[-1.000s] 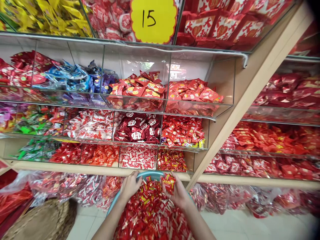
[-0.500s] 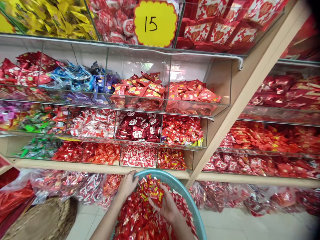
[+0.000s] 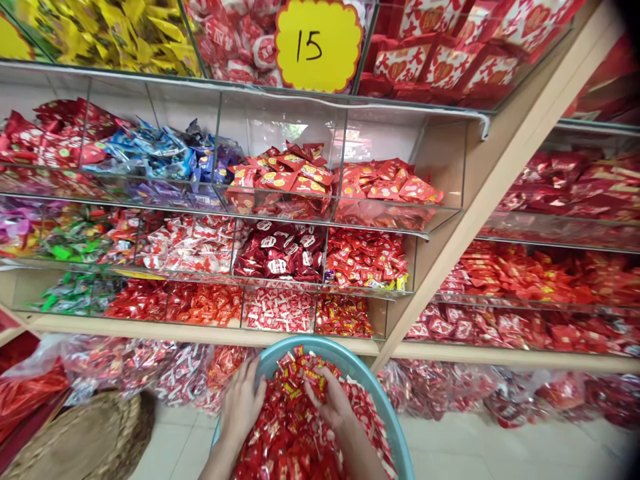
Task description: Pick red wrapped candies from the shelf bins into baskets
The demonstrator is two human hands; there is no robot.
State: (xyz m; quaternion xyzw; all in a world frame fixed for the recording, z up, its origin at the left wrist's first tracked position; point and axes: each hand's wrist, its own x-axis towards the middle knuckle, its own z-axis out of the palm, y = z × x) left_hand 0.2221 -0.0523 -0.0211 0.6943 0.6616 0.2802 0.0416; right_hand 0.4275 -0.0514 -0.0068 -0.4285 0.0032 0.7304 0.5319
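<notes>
A teal plastic basin (image 3: 385,407) heaped with small red wrapped candies (image 3: 295,433) sits low in the middle. My left hand (image 3: 241,403) rests on the basin's left rim, fingers stretched over the pile. Over the top of the heap my right hand (image 3: 330,403) is curled, pinching a few red-and-yellow candies (image 3: 316,381). Both forearms come up from the bottom edge.
Clear acrylic bins (image 3: 280,200) hold red, blue, green and white sweets on a wooden shelf (image 3: 210,337). A yellow tag (image 3: 317,43) reads 15. A slanted wooden post (image 3: 480,200) divides the shelving. A woven basket (image 3: 85,437) sits low left; bagged candies (image 3: 150,373) lie under the shelf.
The basin has come further into view and slightly down. My left hand slid from the far rim onto the left side of the pile. My right hand lowered with candies in its fingers.
</notes>
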